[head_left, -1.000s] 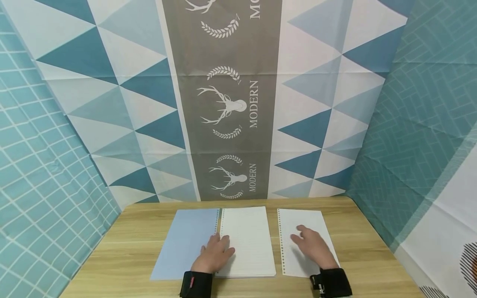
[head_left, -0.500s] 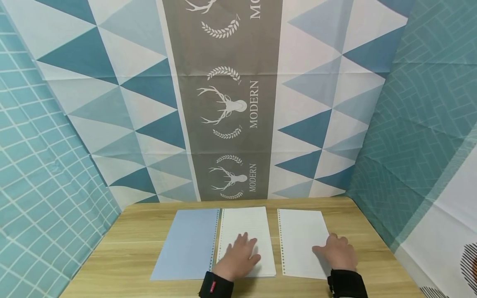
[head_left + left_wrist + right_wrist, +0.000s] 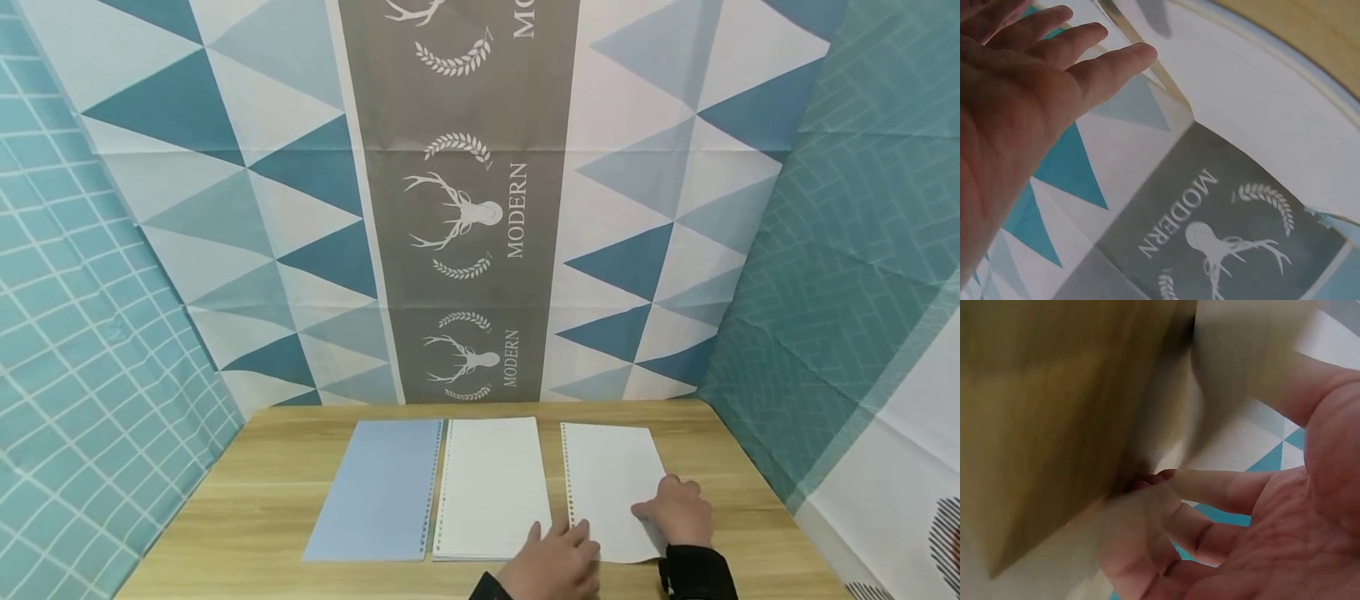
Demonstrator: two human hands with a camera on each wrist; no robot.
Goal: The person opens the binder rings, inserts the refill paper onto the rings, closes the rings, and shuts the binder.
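Note:
On the table lies a loose white sheet of paper (image 3: 611, 467) with punched holes down its left edge. My right hand (image 3: 681, 510) pinches its right edge, thumb on the paper; in the right wrist view the blurred paper (image 3: 1235, 356) bends up by the thumb of that hand (image 3: 1241, 537). The sheet's near right corner looks slightly curved. My left hand (image 3: 551, 565) hovers at the gap between this sheet and a stack of lined pages (image 3: 491, 487), its fingers extended. White paper (image 3: 1260, 81) lies past the left fingertips in the left wrist view.
Left of the stack lies a blue notebook cover (image 3: 378, 487), flat, with holes along its right edge. All of it rests on a wood-grain table (image 3: 247, 500). A patterned cloth backdrop (image 3: 465, 275) rises behind the table, with more cloth on both sides.
My left hand has moved right, from the seam of cover and stack across the pages toward the loose sheet. My right hand has moved right to the sheet's edge and taken hold of it.

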